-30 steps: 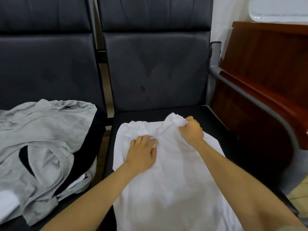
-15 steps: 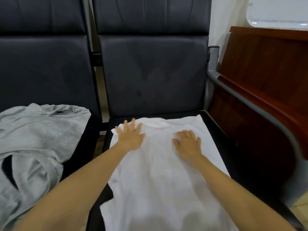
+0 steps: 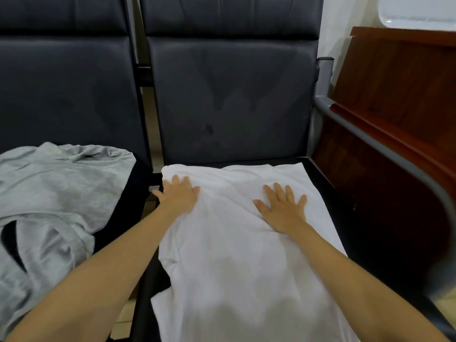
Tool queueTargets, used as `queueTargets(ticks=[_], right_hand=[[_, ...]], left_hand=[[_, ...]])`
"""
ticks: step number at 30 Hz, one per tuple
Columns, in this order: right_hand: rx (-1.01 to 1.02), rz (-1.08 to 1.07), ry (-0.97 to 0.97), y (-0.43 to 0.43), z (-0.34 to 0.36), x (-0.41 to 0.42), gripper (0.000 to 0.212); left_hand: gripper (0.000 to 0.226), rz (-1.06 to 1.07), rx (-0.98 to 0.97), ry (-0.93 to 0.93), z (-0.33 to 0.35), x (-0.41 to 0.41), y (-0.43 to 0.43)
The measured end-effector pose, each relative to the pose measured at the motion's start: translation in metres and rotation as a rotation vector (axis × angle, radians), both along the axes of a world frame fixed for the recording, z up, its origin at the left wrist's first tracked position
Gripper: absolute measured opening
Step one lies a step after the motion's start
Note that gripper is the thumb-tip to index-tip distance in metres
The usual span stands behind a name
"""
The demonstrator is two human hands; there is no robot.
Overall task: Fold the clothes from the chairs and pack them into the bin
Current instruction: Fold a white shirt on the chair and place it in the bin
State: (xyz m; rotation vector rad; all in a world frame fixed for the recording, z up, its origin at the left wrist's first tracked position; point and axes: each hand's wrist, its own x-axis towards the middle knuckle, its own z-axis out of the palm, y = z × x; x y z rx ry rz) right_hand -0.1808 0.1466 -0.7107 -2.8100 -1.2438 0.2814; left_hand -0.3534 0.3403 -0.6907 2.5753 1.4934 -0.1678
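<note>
A white garment [image 3: 234, 255] lies spread flat on the seat of the right-hand dark chair [image 3: 232, 95], its far edge near the backrest. My left hand [image 3: 179, 196] presses flat on its far left corner, fingers straight. My right hand [image 3: 282, 206] lies flat on the cloth toward the far right, fingers spread. A crumpled grey garment [image 3: 49, 198] rests on the left chair [image 3: 64, 90]. No bin is in view.
A grey metal armrest [image 3: 370, 144] runs along the right side of the chair. Behind it stands a reddish wooden panel [image 3: 399, 99]. A narrow gap with tiled floor [image 3: 148, 119] separates the two chairs.
My right hand let go of the bunched white cloth and both hands went flat. They slid outward toward the far corners, and the far edge of the garment now lies straight.
</note>
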Motion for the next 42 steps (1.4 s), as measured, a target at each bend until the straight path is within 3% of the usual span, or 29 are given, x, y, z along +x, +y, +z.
queueTargets(ticks=[2,6,9,12,14,16,18,22,26,30,32,34,36,38,40,42], right_hand=[[0.011,0.045,0.004,-0.005,0.002,0.001,0.066],[0.08,0.165,0.008,-0.023,0.002,-0.001,0.059],[0.094,0.028,-0.001,-0.025,0.0,0.011,0.062],[0.05,-0.285,0.035,-0.006,0.003,0.024,0.07],[0.04,-0.2,0.037,0.008,0.004,0.012,0.068],[0.059,0.061,0.013,0.009,0.0,-0.011,0.064],[0.113,0.179,0.021,0.003,-0.003,-0.021,0.063],[0.11,0.005,0.04,0.005,-0.002,-0.006,0.065],[0.065,-0.004,0.004,0.017,-0.004,-0.001,0.065],[0.078,-0.059,-0.014,0.024,-0.003,0.013,0.065],[0.078,-0.152,0.019,0.032,-0.002,0.024,0.068],[0.076,-0.254,0.056,0.045,-0.002,0.032,0.072],[0.052,-0.271,0.081,0.054,0.0,0.035,0.072],[0.043,-0.143,0.076,0.055,0.0,0.039,0.069],[0.109,0.01,0.082,0.047,0.001,0.043,0.064],[0.338,0.052,0.14,0.035,0.006,0.04,0.058]], left_hand=[[0.059,-0.017,0.071,0.093,0.003,0.005,-0.013],[0.057,-0.35,0.052,-0.026,-0.011,-0.006,-0.071],[0.056,-0.57,0.065,-0.065,-0.017,-0.026,-0.09],[0.065,-0.298,-0.043,0.069,-0.009,-0.021,-0.071],[0.071,-0.103,-0.102,0.157,0.006,-0.011,-0.065],[0.065,-0.154,-0.044,0.22,0.021,0.0,-0.079],[0.053,-0.282,0.034,0.214,0.026,0.004,-0.099],[0.058,-0.136,0.08,0.192,0.014,0.006,-0.091],[0.077,-0.02,-0.099,0.207,0.007,0.029,-0.062],[0.066,-0.242,-0.093,-0.007,-0.01,0.056,-0.025],[0.057,-0.404,0.115,-0.198,-0.013,0.055,-0.017],[0.043,-0.428,0.403,-0.466,-0.006,0.05,-0.021],[0.028,-0.489,0.465,-0.65,0.002,0.037,-0.042],[0.03,-0.473,0.287,-0.595,0.0,0.016,-0.072],[0.051,-0.33,0.089,-0.316,-0.011,-0.011,-0.093],[0.063,-0.253,0.009,-0.068,-0.017,-0.027,-0.093]])
